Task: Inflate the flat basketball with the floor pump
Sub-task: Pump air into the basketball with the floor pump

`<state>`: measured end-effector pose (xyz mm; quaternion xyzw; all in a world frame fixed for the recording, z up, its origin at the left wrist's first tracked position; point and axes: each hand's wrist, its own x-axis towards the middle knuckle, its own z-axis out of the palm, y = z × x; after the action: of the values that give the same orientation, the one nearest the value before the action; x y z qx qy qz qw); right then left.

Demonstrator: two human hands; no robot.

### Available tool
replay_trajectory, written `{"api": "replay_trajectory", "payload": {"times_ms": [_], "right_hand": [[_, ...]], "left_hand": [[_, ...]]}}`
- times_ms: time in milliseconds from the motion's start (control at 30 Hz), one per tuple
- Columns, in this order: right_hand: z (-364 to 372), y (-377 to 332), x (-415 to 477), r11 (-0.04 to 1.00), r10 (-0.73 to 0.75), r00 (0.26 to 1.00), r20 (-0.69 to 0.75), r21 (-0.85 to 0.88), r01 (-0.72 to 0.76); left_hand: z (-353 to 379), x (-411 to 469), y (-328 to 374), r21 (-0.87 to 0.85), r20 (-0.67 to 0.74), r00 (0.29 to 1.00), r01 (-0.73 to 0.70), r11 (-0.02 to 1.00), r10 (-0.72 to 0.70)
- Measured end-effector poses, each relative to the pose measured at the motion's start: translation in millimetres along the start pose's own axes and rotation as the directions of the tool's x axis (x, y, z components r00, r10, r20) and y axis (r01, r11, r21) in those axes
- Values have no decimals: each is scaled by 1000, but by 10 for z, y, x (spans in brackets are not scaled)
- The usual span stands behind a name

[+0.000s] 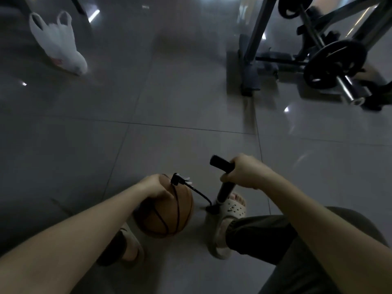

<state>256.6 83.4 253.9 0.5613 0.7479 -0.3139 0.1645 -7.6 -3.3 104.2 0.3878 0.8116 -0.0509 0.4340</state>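
An orange-brown basketball (167, 211) sits on the grey tile floor between my feet. My left hand (156, 187) rests on its top left, fingers curved over the ball beside the black hose head (177, 179) plugged into it. A thin black hose (201, 195) runs from there to the foot of the black floor pump (224, 190), which stands upright. My right hand (244, 171) grips the right half of the pump's T-handle (220, 163). My right foot in a beige sandal (230, 211) stands at the pump's base.
A white plastic bag (58, 43) lies on the floor at the far left. A weight bench frame (254, 49) and a barbell with black plates (335, 64) occupy the far right. My left foot in a sandal (127, 245) is beside the ball.
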Motion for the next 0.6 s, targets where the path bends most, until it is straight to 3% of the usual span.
{"api": "replay_trajectory", "payload": {"times_ms": [233,367,600], "right_hand": [[678,326,470,999,33,998,-61,28,-31],[996,452,694,999,47,998,-38,12,-47],[944,468,691,995,81,994,67,53,-84]], "left_hand": [[-156,165,132,210,59,998,-35,977,23],[-38,226,6,327,22,996,-84,941,82],[109,170,-81,338,-20,995,-82,937,95]]}}
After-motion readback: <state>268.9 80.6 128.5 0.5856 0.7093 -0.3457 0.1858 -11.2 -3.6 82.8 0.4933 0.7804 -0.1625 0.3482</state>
